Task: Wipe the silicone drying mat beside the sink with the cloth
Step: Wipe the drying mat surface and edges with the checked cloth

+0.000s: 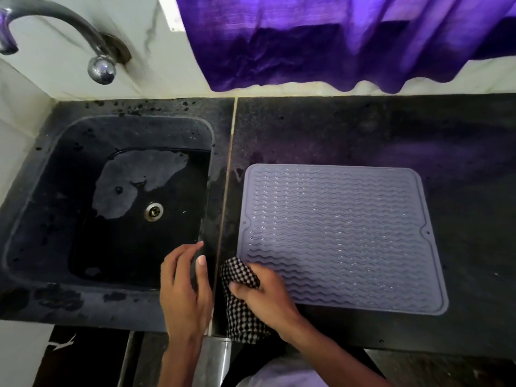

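Observation:
A pale lavender silicone drying mat (340, 236) with wavy ridges lies flat on the dark counter right of the sink. My right hand (265, 297) grips a black-and-white checked cloth (240, 275) at the mat's near left corner; the cloth's tail hangs over the counter's front edge. My left hand (184, 286) hovers with loosely curled fingers over the sink's near right rim, holding nothing.
The black sink (36, 208) with a wet floor and metal drain (154, 211) fills the left. A chrome tap (55, 29) curves above it. A purple curtain (335, 43) hangs behind the counter (460, 152), whose dark surface stretches right of the mat.

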A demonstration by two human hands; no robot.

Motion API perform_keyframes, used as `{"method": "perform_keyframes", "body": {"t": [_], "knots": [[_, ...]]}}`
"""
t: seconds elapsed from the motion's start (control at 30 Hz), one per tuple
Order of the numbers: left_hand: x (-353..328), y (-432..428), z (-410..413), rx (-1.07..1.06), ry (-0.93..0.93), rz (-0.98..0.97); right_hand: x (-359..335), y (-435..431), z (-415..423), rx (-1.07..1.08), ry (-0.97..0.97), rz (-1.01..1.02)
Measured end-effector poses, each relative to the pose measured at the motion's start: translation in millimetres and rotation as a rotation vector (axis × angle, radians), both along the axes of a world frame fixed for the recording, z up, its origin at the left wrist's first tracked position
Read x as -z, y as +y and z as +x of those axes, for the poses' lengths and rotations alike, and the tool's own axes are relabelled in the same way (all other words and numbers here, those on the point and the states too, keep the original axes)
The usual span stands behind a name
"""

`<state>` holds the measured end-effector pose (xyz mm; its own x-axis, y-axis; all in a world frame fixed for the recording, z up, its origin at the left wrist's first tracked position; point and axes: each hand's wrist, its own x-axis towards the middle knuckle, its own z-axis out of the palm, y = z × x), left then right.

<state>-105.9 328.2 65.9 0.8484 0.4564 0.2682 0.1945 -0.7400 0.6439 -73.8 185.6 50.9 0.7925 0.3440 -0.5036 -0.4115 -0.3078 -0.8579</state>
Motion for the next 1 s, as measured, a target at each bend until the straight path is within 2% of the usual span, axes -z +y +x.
{"method": "perform_keyframes", "body": {"t": [0.1,0.2,0.27,0.37,0.53,0.73,0.87,0.93,1.0], "knots": [[11,-14,14,0.077,0.049,-0.048,-5,-19,18,0.11,-0.293,-0.094],[34,-37,28,0.162,0.162,-0.065,-6,-31,35,-0.045,-0.611,-0.305],[52,-49,33,0.236,0.238,-0.016,0,-32,40,-0.205,-0.727,-0.473],[68,-55,35,0.265,0.323,-0.006,4,-32,41,-0.321,-0.723,-0.6],[77,-60,28,0.338,0.261,0.211,7,-82,41,-0.251,-0.712,-0.751],[80,-56,29,0.35,0.252,0.237,14,-203,41,-0.017,-0.525,-0.887],[84,-56,29,0.353,0.254,0.265,-7,-250,41,0.098,-0.42,-0.95],[85,-58,28,0.371,0.27,0.295,-19,-253,40,0.144,-0.456,-0.971],[86,-60,28,0.394,0.291,0.335,-30,-243,42,0.187,-0.516,-0.905]]}}
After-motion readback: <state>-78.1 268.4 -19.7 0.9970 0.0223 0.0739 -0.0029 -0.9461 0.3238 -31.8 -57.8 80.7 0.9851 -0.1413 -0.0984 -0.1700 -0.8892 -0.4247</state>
